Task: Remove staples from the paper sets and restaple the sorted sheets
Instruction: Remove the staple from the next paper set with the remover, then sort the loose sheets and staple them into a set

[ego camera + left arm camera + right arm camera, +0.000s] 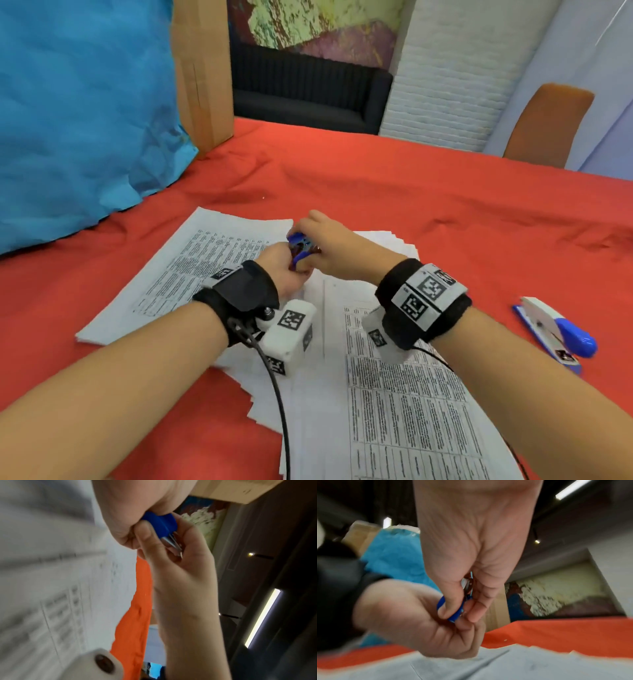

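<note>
Nearest us, printed paper sets (394, 394) cover the desk (445, 222). Above their far edge our left hand (286, 270) and right hand (334, 248) both pinch the blue staple remover (301, 245); the stapler (561, 332) lies rightward, nearer the right hand.

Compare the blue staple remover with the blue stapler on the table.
The staple remover is small and held up between the left hand and the right hand; the stapler is larger and lies untouched on the red cloth. The remover shows metal prongs; the stapler has a white top. Both are blue.
</note>
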The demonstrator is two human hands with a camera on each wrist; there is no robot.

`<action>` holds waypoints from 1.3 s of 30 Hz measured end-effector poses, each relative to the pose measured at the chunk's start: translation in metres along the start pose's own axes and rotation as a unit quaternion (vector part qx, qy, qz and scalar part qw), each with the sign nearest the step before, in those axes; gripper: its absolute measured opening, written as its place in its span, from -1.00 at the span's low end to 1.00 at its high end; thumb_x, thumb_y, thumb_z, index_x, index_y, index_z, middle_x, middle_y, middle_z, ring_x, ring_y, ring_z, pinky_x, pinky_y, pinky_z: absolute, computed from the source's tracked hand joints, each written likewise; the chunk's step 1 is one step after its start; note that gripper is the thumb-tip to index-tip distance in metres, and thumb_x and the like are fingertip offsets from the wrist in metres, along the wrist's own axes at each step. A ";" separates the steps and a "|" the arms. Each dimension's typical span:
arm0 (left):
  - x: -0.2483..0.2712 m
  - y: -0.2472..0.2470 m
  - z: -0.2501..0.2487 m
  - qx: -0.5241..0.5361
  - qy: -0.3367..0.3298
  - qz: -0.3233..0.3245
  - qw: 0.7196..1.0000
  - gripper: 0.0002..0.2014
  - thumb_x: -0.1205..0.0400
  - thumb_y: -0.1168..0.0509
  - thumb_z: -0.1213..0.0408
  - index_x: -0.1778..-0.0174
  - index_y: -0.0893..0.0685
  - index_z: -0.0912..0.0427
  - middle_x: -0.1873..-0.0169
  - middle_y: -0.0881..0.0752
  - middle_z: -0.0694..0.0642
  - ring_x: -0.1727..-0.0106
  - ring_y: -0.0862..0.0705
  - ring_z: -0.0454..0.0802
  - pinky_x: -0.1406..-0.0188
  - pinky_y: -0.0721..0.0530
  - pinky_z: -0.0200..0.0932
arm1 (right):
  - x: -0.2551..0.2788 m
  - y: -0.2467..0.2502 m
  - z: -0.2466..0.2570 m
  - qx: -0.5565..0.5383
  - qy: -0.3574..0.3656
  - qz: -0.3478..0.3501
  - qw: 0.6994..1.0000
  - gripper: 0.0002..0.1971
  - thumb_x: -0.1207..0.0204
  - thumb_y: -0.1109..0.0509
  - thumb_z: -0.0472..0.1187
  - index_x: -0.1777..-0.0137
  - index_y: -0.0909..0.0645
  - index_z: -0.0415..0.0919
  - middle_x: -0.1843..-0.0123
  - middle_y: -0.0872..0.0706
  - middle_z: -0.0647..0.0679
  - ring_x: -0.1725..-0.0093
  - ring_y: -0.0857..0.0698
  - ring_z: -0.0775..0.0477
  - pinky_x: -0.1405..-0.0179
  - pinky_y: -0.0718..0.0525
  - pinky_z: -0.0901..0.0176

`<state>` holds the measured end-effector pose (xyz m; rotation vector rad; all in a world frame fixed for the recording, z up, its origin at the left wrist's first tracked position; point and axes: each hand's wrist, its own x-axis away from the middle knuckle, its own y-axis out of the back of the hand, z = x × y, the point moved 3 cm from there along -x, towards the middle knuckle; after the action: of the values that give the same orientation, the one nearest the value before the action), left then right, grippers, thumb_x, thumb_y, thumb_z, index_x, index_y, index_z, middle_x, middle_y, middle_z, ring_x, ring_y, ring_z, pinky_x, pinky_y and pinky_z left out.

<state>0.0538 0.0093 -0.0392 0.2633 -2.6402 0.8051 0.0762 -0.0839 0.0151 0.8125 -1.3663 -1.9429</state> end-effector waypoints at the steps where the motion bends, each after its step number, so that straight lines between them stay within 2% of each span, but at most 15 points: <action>1: 0.004 0.011 -0.007 0.061 -0.002 -0.011 0.998 -0.73 -0.68 0.02 0.44 0.31 -0.44 0.19 0.60 -0.49 0.05 0.66 -0.40 -0.14 0.77 -0.30 -0.38 | -0.008 -0.001 0.005 -0.068 -0.004 -0.019 0.997 -0.56 -0.49 -0.49 -0.22 -0.33 -0.51 -0.27 -0.13 -0.50 -0.12 -0.03 -0.54 -0.06 -0.04 -0.53 0.14; 3: 0.017 0.044 -0.021 0.067 0.008 -0.020 0.998 -0.71 -0.66 0.02 0.41 0.39 -0.37 0.14 0.68 -0.42 0.01 0.73 -0.32 -0.15 0.77 -0.20 -0.36 | -0.020 -0.006 0.010 -0.319 -0.043 -0.059 0.945 -0.65 -0.56 -0.44 -0.23 -0.30 -0.52 -0.31 -0.07 -0.62 -0.15 0.04 -0.65 -0.01 -0.02 -0.69 0.14; 7: 0.069 0.124 -0.046 -0.182 0.046 0.070 0.980 -0.59 -0.72 -0.09 0.20 0.51 -0.31 0.04 0.63 -0.28 -0.06 0.67 -0.23 -0.17 0.68 -0.07 -0.32 | -0.037 -0.051 -0.010 -0.645 -0.183 -0.097 0.736 -0.90 -0.66 -0.31 -0.25 0.06 -0.52 -0.29 0.18 -0.47 -0.09 0.23 -0.55 0.06 0.09 -0.75 0.29; 9: 0.106 0.163 -0.053 -0.342 0.094 0.109 0.929 -0.52 -0.72 -0.07 0.22 0.61 -0.35 0.05 0.65 -0.28 -0.03 0.67 -0.21 -0.17 0.67 -0.05 -0.32 | -0.034 -0.078 -0.024 -0.714 -0.238 -0.100 0.650 -0.89 -0.66 -0.29 -0.26 0.05 -0.54 -0.32 0.17 -0.53 -0.11 0.20 -0.57 0.04 0.20 -0.75 0.31; 12: 0.163 0.222 -0.049 -0.512 0.195 0.123 0.828 -0.49 -0.69 -0.12 0.29 0.67 -0.43 0.09 0.70 -0.38 0.01 0.68 -0.25 -0.14 0.69 -0.12 -0.32 | -0.027 -0.097 -0.036 -0.761 -0.234 -0.096 0.598 -0.84 -0.69 -0.20 -0.24 0.02 -0.57 -0.31 0.23 -0.68 -0.10 0.26 -0.68 0.06 0.18 -0.76 0.28; 16: 0.211 0.286 -0.017 -0.631 0.327 0.083 0.699 -0.54 -0.67 -0.17 0.28 0.62 -0.47 0.10 0.67 -0.43 0.00 0.68 -0.33 -0.16 0.63 -0.23 -0.34 | -0.026 -0.096 -0.036 -0.783 -0.214 -0.105 0.575 -0.90 -0.59 -0.29 -0.25 0.06 -0.55 -0.29 0.27 -0.73 -0.07 0.32 -0.73 0.10 0.14 -0.76 0.28; 19: 0.201 0.328 0.020 -0.697 0.262 -0.023 0.668 -0.70 -0.66 -0.16 0.25 0.33 -0.66 0.24 0.57 -0.57 -0.03 0.60 -0.52 -0.14 0.59 -0.41 -0.38 | -0.025 -0.094 -0.030 -0.786 -0.207 -0.105 0.573 -0.79 -0.18 -0.52 -0.21 0.20 -0.70 -0.29 0.30 -0.77 -0.08 0.34 -0.75 0.10 0.20 -0.75 0.30; 21: 0.189 0.348 0.041 -0.714 0.227 -0.057 0.660 -0.64 -0.60 -0.16 0.07 -0.16 -0.67 0.19 0.10 -0.74 0.07 0.13 -0.76 0.02 0.24 -0.68 -0.31 | -0.022 -0.091 -0.025 -0.781 -0.210 -0.114 0.577 -0.82 -0.33 -0.42 -0.19 0.42 -0.78 -0.22 0.33 -0.78 -0.06 0.35 -0.73 0.11 0.19 -0.75 0.31; 23: 0.183 0.353 0.050 -0.775 0.241 -0.036 0.583 -0.43 -0.60 -0.14 -0.10 -0.53 -0.38 0.00 -0.44 -0.51 0.07 -0.40 -0.56 0.07 -0.37 -0.51 -0.13 | -0.019 -0.088 -0.029 -0.793 -0.206 -0.141 0.555 -0.66 -0.54 -0.29 -0.18 0.41 -0.76 -0.20 0.25 -0.79 -0.09 0.25 -0.72 0.08 0.14 -0.74 0.30; 25: 0.181 0.336 0.045 -0.833 0.227 0.004 0.505 -0.43 -0.69 -0.10 -0.03 -0.63 -0.20 0.01 -0.60 -0.30 0.08 -0.58 -0.32 0.04 -0.54 -0.25 -0.17 | -0.012 -0.075 -0.039 -0.811 -0.191 -0.166 0.528 -0.77 -0.54 -0.32 -0.16 0.29 -0.72 -0.19 0.06 -0.77 -0.14 0.06 -0.70 0.03 0.05 -0.72 0.30; 27: 0.188 0.304 0.031 -0.849 0.233 0.075 0.469 -0.52 -0.70 -0.12 0.07 -0.57 -0.36 0.03 -0.55 -0.40 0.08 -0.52 -0.39 0.03 -0.49 -0.33 -0.18 | 0.001 -0.057 -0.056 -0.811 -0.180 -0.183 0.525 -0.86 -0.48 -0.39 -0.13 0.22 -0.74 -0.14 -0.04 -0.73 -0.14 -0.05 -0.65 0.00 -0.05 -0.69 0.29; 30: 0.210 0.254 0.000 -0.810 0.297 0.143 0.485 -0.72 -0.63 -0.16 0.27 -0.19 -0.70 0.14 -0.06 -0.75 -0.01 0.00 -0.68 -0.10 0.11 -0.56 -0.33 | 0.038 -0.032 -0.100 -0.786 -0.195 -0.224 0.543 -0.81 -0.54 -0.38 -0.09 0.23 -0.76 -0.09 -0.04 -0.73 -0.10 -0.11 -0.61 -0.01 -0.02 -0.69 0.27; 33: 0.206 0.191 -0.033 -0.753 0.292 0.204 0.554 -0.78 -0.66 -0.17 0.32 -0.01 -0.72 0.24 0.20 -0.77 0.00 0.24 -0.71 -0.18 0.24 -0.58 -0.37 | 0.079 -0.020 -0.130 -0.773 -0.245 -0.262 0.524 -0.87 -0.36 -0.60 -0.13 0.27 -0.75 -0.16 0.00 -0.70 -0.15 -0.03 -0.62 -0.02 0.11 -0.72 0.24; 36: 0.150 0.113 -0.063 -0.843 0.053 0.165 0.510 -0.81 -0.66 -0.21 0.19 -0.04 -0.68 0.17 0.09 -0.77 0.01 0.11 -0.69 -0.07 0.05 -0.64 -0.18 | 0.105 -0.031 -0.144 -0.786 -0.256 -0.270 0.494 -0.49 0.31 -0.85 -0.17 0.32 -0.77 -0.22 0.08 -0.71 -0.18 0.09 -0.64 -0.01 0.09 -0.73 0.22; 39: 0.091 0.030 -0.060 -0.842 -0.155 0.115 0.503 -0.67 -0.69 -0.18 0.14 -0.35 -0.55 0.11 -0.22 -0.64 0.00 -0.17 -0.59 -0.02 -0.16 -0.53 -0.17 | 0.117 -0.045 -0.152 -0.801 -0.234 -0.278 0.476 -0.36 0.38 -0.87 -0.16 0.23 -0.73 -0.24 0.12 -0.74 -0.18 0.16 -0.66 -0.01 0.09 -0.73 0.20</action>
<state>-0.0206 0.0616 0.0287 -0.5393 -2.3686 -2.0130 0.1152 -0.2493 -0.0852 -0.3920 1.0708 -2.7804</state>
